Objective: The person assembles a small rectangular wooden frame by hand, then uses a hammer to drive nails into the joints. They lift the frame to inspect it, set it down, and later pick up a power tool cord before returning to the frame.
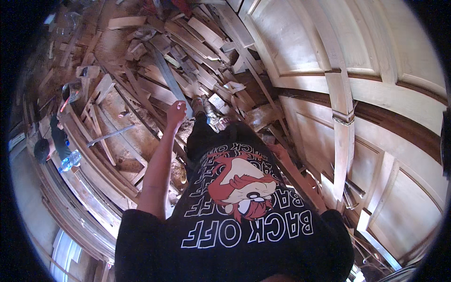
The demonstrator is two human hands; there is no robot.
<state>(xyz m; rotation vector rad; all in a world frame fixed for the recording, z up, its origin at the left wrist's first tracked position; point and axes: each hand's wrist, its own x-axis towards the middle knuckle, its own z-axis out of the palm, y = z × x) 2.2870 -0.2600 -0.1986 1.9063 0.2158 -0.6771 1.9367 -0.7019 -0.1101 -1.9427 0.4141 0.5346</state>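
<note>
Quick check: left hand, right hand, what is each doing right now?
Left hand: curled shut in a loose fist, holding nothing visible, above the scrap wood pile.
Right hand: not in view; the arm is hidden behind the black shirt.

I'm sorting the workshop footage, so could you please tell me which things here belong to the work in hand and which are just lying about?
In hand:
left hand, closed and empty
wooden door at the person's right

Lying about:
offcuts
metal bar
plastic bottle
</note>
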